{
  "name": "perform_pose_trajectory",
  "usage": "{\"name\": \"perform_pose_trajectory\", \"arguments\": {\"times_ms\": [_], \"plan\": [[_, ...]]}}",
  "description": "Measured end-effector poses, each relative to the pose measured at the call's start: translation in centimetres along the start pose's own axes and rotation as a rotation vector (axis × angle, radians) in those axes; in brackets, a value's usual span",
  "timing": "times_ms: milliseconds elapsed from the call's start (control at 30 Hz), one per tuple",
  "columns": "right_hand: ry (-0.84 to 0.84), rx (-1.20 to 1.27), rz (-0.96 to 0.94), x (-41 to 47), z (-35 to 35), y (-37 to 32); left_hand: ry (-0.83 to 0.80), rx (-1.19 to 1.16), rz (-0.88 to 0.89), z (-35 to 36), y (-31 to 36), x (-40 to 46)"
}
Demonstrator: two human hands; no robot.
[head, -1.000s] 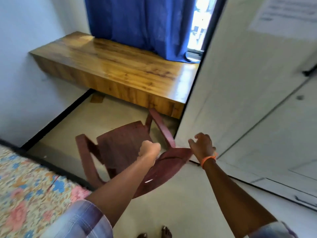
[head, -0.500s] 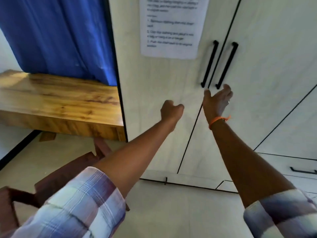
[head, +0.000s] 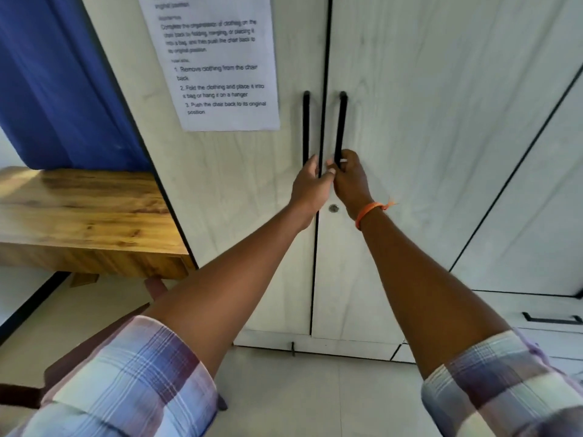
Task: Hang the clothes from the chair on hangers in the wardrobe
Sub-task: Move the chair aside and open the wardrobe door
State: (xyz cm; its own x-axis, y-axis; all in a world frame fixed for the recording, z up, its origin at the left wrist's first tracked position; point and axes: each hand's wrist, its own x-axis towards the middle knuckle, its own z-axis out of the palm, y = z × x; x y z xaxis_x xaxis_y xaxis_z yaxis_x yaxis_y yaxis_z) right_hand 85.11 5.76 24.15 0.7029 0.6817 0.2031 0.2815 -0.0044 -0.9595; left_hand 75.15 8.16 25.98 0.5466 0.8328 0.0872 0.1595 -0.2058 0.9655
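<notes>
Pale wood-grain wardrobe point(head: 410, 121) closed, straight ahead. Right hand point(head: 350, 181) curled round right black bar handle point(head: 341, 127); left hand point(head: 310, 184) reaching left black bar handle point(head: 306, 127), grip unclear. Dark red plastic chair point(head: 79, 357) behind, lower left.

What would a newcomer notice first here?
Both hands meet at the centre of the closed wardrobe doors: the right hand curls round the right black handle, the left hand reaches the left handle. A printed instruction sheet is on the left door.
</notes>
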Motion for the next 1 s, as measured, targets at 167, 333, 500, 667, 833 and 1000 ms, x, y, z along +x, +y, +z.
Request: {"name": "perform_pose_trajectory", "arguments": {"times_ms": [167, 333, 500, 667, 833, 1000], "plan": [[0.272, -0.072, -0.152, -4.3, 0.9, 0.7, 0.007, -0.039, 0.049, 0.4, -1.1, -2.5], [0.457, -0.125, -0.200, -10.8, -0.8, 1.3, -0.011, -0.091, 0.117, 1.0, -1.6, -6.7], [0.686, -0.026, -0.152, -16.8, -3.4, 0.5, -0.024, -0.087, 0.199, 2.8, -0.9, -13.2], [0.898, -0.025, -0.078, -21.8, -6.0, 0.5, -0.133, -0.116, 0.269, 5.4, -0.5, -17.6], [1.060, -0.042, 0.005, -24.7, -9.2, 0.2, -0.575, -0.225, 0.205, 7.4, 0.9, -20.3], [1.131, -0.230, 0.057, -27.0, -10.2, 0.5, -0.676, -0.033, 0.265, 8.2, 0.9, -20.6]]}}
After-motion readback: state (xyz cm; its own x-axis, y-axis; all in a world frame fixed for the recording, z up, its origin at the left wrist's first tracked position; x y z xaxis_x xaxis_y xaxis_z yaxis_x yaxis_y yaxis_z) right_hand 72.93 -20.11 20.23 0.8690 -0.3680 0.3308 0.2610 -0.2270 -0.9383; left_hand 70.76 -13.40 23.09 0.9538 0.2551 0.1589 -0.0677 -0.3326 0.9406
